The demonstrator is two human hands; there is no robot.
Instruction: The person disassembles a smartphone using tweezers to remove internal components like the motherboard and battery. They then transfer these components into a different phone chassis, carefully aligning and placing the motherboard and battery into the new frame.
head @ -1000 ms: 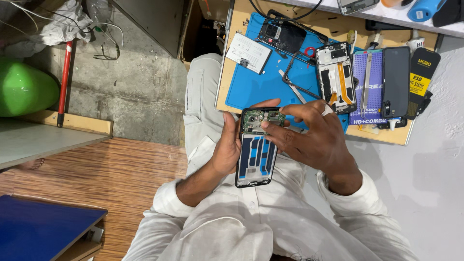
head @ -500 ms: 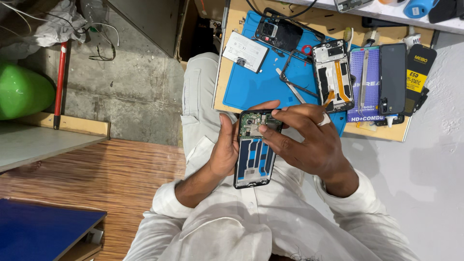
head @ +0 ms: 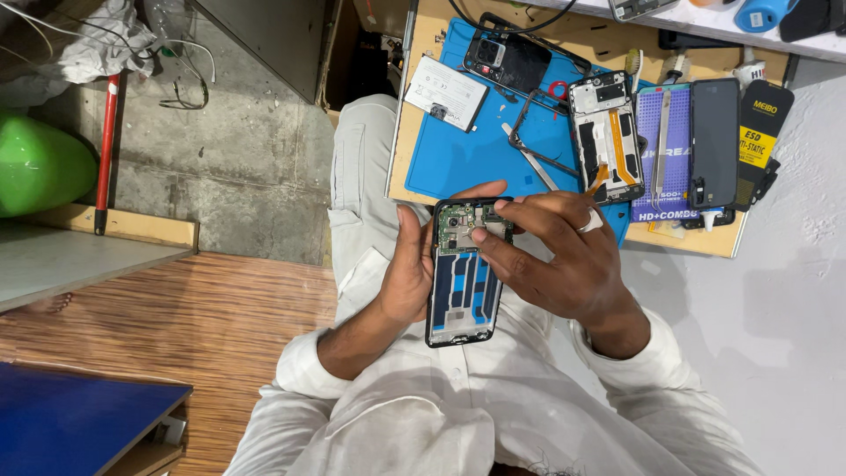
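My left hand (head: 407, 269) grips an opened phone frame (head: 465, 286) by its left edge, held upright over my lap. Its green circuit board sits at the top and a blue inner plate shows below. My right hand (head: 555, 256), with a ring on one finger, rests its fingertips on the circuit board at the frame's top. I wear a white long-sleeved shirt.
A blue work mat (head: 476, 150) on a wooden board (head: 687, 236) holds a white battery (head: 445, 92), a dark phone back (head: 507, 57), another opened phone frame (head: 604, 132), tweezers (head: 529, 159), a black phone (head: 714, 141) and a purple pad (head: 674, 159). Green object (head: 40, 163) at left.
The view has shifted slightly. My right fingers have moved a little on the circuit board; the left hand keeps the same hold on the frame.
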